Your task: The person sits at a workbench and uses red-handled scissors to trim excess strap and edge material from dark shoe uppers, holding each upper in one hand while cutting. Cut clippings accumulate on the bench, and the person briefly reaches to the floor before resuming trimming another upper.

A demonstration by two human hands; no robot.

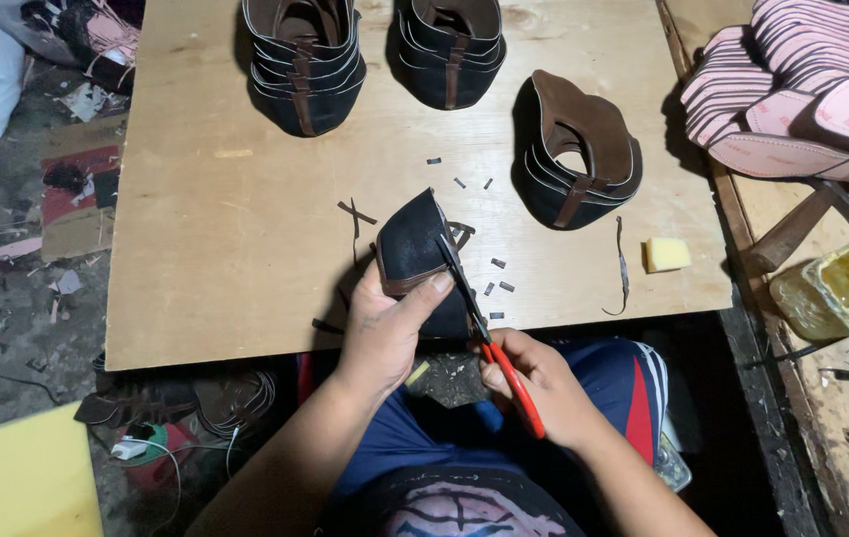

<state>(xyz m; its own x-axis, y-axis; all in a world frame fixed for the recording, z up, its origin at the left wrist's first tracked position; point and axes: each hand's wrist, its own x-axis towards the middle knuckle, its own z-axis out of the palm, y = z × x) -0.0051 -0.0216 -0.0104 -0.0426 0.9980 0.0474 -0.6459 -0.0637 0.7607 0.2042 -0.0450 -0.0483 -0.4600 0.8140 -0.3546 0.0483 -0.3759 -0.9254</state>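
At the near edge of the table [226, 298], the left hand [385, 333] has its grip closed around a dark shoe upper [415, 249], thumb pressed across its lower face, holding it tilted up over the board. The right hand [534, 383] is closed on the red handles of a pair of scissors [484, 328], whose dark blades run up along the right edge of the upper, touching it. Small brown and grey offcuts [494, 288] lie scattered on the wood just beside the upper, with thin curled strips nearby. A yellow sponge block [665, 255] sits near the right edge of the table. Farther back, a stack of brown-lined uppers [579, 154] lies on the right, and two more stacks [305, 65] stand at the far edge. Off the table to the right, a pile of pink insoles [802, 89] rests on another surface, with a yellowish open container [842, 288] below it. The person's blue trousers with a red and white stripe [633, 388] show under the hands.
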